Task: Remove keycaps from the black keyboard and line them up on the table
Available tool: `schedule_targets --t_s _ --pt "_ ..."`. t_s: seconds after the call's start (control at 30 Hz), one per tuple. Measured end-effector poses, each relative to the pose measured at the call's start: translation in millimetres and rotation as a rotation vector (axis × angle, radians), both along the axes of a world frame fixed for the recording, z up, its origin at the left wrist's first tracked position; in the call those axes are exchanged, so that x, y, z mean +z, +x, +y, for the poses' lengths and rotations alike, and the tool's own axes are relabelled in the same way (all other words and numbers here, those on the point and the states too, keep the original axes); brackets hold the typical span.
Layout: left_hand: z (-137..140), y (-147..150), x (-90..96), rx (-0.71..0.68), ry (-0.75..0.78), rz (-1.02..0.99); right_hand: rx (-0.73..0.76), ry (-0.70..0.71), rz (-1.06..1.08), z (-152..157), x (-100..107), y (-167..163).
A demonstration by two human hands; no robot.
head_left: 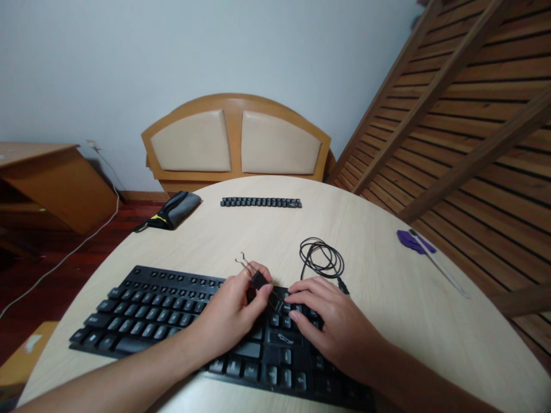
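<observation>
My left hand [235, 307] is closed around the black handle of a wire keycap puller [259, 280]. Thin hooked wires stick out above the fingers, and the wire loops at the lower end reach over the black keyboard [253, 370]. With fingers stretched out, my right hand [329, 312] rests on the keyboard's right part, fingertips at the keys near the puller's loops. The palm hides some keys there. Along the keyboard's upper left, the top rows show bare key sockets without caps. Removed black keycaps [260, 202] stand in neat rows on the table's far side.
A coiled black cable [322, 258] lies behind my right hand. On the round table [365, 229] are a grey and black pouch [178, 209] at far left and a purple cloth [411, 241] with a white brush [439, 265] at right. A wooden headboard [236, 143] stands behind.
</observation>
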State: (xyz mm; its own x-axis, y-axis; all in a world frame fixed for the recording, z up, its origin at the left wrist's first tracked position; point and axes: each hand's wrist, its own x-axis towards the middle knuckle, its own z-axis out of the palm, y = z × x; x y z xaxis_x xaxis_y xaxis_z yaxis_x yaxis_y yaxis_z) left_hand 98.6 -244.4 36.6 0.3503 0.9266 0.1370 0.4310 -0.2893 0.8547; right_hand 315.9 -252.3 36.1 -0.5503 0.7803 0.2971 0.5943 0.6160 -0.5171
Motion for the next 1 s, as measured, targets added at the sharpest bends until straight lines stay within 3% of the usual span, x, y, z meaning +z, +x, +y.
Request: schedule_targets --t_s 0.3,0.5,0.8,1.0 --pt "-2.9 1.3 5.4 -0.047 -0.014 0.041 -0.016 0.037 -0.064 -0.8 2.4 -1.5" --pt "-4.7 2.5 9.1 -0.114 0.058 0.081 -0.018 0.047 -0.061 -1.0 2.4 -2.5" --pt "-4.5 3.2 3.5 -0.072 0.091 0.11 -0.027 0.043 -0.067 -1.6 3.4 -3.6" --pt "-5.2 6.3 6.5 0.032 0.192 0.334 -0.04 0.04 -0.065 -2.7 0.9 -4.2"
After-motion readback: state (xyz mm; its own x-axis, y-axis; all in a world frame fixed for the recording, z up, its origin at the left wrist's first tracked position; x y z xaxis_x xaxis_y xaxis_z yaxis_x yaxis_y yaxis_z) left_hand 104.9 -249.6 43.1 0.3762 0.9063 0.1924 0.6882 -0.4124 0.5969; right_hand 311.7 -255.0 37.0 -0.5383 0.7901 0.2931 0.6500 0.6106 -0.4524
